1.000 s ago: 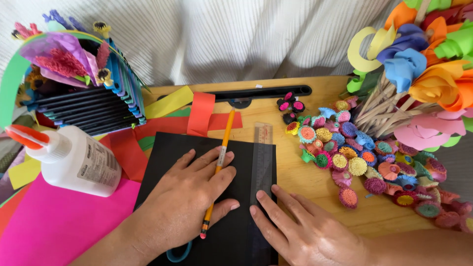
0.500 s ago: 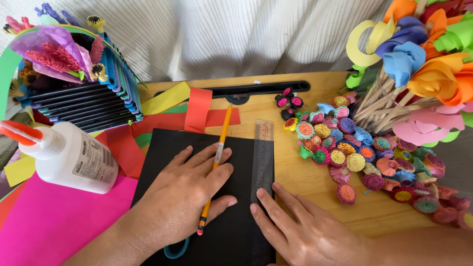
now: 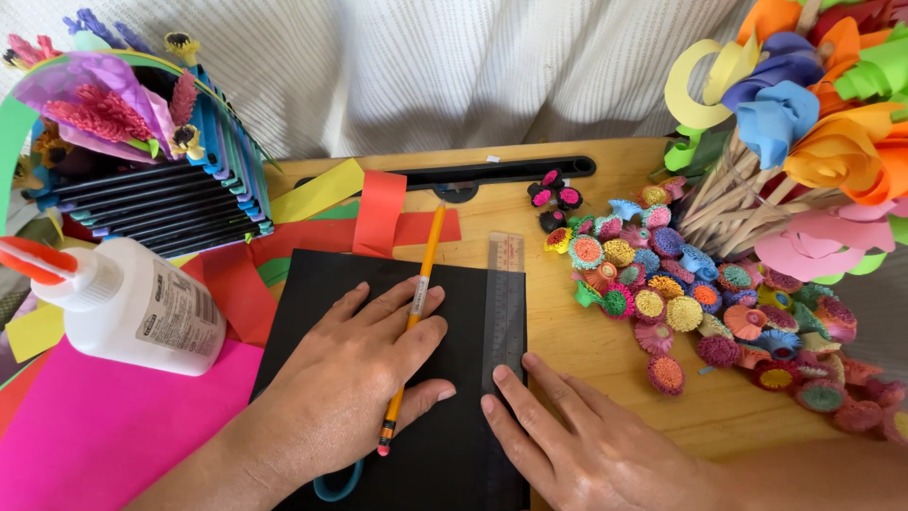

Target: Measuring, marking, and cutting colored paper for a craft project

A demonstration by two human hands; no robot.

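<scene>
**Two hands flat on black paper, pencil under the left fingers**

The left hand [image 3: 364, 364] lies palm down on a black sheet [image 3: 303, 293] with its fingers spread and pointing away from the person. A yellow pencil [image 3: 413, 317] runs beneath those fingers, pressed between them and the sheet rather than pinched. Its long axis goes nearly straight away from the person, leaning slightly right at the far end. The eraser end sticks out below the thumb, toward the person; the far end passes beyond the fingertips and off the sheet's top edge onto a red strip [image 3: 378, 213].

The right hand [image 3: 586, 445] also rests palm down, fingers spread. Its fingertips lie on the near part of a clear ruler [image 3: 504, 303], holding it flat along the right edge of the sheet. The ruler's long axis runs nearly parallel to the pencil, just right of the left fingertips, and its far end reaches past the sheet onto the wooden table [image 3: 567, 350].

Below the left palm a teal scissor loop [image 3: 336, 484] peeks from under the wrist. Left of the left hand stands a white glue bottle [image 3: 132, 303] with an orange cap, on pink paper [image 3: 104, 426]. Right of the right fingers lies a heap of small paper flowers [image 3: 681, 303] in many colours. Beyond the fingertips of both hands, a black slot [image 3: 492, 172] crosses the table.
</scene>
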